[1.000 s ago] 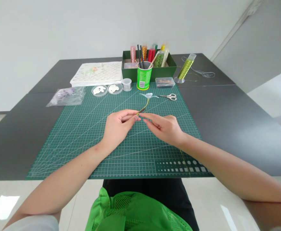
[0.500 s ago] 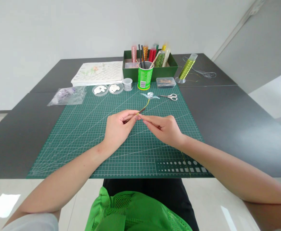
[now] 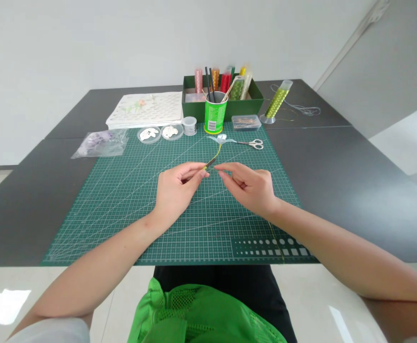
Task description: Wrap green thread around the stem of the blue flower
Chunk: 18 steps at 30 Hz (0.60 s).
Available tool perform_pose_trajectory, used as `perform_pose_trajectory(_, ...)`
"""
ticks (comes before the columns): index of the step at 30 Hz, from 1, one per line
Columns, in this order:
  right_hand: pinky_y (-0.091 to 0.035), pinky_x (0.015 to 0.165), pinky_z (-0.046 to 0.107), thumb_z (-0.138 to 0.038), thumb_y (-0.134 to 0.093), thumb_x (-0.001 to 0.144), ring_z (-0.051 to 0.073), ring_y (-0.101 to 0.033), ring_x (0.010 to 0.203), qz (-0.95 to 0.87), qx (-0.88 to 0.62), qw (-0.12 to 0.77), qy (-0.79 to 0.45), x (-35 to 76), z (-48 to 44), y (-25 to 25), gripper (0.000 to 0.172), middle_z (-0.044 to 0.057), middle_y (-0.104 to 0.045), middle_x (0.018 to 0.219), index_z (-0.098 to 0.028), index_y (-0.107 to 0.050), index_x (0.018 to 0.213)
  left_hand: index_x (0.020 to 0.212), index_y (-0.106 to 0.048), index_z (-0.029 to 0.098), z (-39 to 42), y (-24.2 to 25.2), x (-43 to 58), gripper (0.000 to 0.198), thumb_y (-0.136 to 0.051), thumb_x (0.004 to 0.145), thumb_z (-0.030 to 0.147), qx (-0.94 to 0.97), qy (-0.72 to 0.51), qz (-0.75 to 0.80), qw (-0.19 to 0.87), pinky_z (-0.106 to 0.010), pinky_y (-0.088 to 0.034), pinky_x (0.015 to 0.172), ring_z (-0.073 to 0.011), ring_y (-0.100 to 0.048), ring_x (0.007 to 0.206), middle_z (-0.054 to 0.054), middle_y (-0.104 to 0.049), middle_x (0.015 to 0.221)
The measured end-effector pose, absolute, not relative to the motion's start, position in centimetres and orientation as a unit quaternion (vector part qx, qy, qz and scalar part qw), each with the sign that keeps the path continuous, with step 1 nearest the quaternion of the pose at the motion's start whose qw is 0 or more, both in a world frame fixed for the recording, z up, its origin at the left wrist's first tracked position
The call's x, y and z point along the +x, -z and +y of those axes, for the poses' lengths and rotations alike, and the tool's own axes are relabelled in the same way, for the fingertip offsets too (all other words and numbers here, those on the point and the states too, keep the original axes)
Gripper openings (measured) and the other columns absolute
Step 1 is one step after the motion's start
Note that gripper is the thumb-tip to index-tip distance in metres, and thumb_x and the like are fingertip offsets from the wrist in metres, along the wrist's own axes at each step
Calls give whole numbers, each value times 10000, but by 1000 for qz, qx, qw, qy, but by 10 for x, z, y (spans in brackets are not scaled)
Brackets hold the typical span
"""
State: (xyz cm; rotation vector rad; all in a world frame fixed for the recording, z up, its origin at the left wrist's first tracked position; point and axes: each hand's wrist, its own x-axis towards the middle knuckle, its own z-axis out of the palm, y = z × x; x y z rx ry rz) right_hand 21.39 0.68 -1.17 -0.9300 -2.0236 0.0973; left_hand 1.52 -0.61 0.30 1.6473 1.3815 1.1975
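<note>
My left hand point(image 3: 176, 188) is closed, thumb and fingertips pinching the stem point(image 3: 216, 155) of a small artificial flower. The stem is wrapped in yellow-green thread, with a dark thin piece beside it near my fingers. At its upper end, pale blue translucent petals point(image 3: 222, 138) spread out, pointing away from me. My right hand point(image 3: 247, 186) is just right of the left fingertips, thumb and forefinger pinched together. A fine yellow-green thread point(image 3: 273, 233) trails from under that hand to the mat's front edge; the stretch between the hands is too thin to make out.
Under my hands lies a green cutting mat point(image 3: 123, 205). Scissors point(image 3: 254, 144) rest right of the petals. Behind stand a green can point(image 3: 214, 116) of tools, a box point(image 3: 190, 108) of thread spools, a clear case point(image 3: 246, 122), dishes point(image 3: 149, 135) of white pieces, and a yellow-green spool point(image 3: 278, 101).
My right hand has moved a little to the right, away from the left fingertips. The flower has tipped slightly lower, while my left hand stays almost in place.
</note>
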Motion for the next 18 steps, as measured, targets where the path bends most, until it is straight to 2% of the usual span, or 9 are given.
perform_pose_trajectory(3,-340,446,207,-268,-525,1048,63,-490,420,-850,-348,394,-39,217,10,14,277,-34,-643,544,-153,-766,977,1053,-809,204,-5,-4,14,209,-690,913,303,631,-459,536,322,-259,-568,589,-162,-741,658,-33,-830,863)
perform_pose_trajectory(7,-344,476,242,-298,-500,1065,94,-571,481,-898,-294,327,-17,224,12,9,316,9,-739,660,-183,-775,963,1054,-812,223,-3,-2,12,202,-688,915,301,641,-443,542,316,-285,-592,660,-189,-769,750,-27,-831,874)
perform_pose_trajectory(11,-360,493,256,-296,-528,1058,111,-603,541,-903,-273,331,13,232,11,-7,290,17,-736,684,-201,-785,961,1015,-818,259,0,2,11,170,-673,929,283,700,-368,529,307,-297,-577,665,-199,-778,765,-5,-832,886)
perform_pose_trajectory(16,-318,486,282,-315,-544,1046,100,-462,495,-901,-291,320,32,243,17,-23,308,-8,-596,587,-233,-765,848,957,-803,280,-3,5,14,147,-659,935,259,780,-243,477,325,-289,-547,633,-188,-774,732,29,-829,876)
perform_pose_trajectory(18,-325,502,283,-317,-545,1044,104,-485,525,-904,-296,310,9,247,21,-25,325,2,-608,621,-224,-750,811,963,-792,273,-7,5,16,145,-659,925,231,788,-222,467,335,-286,-543,611,-185,-769,698,32,-827,850)
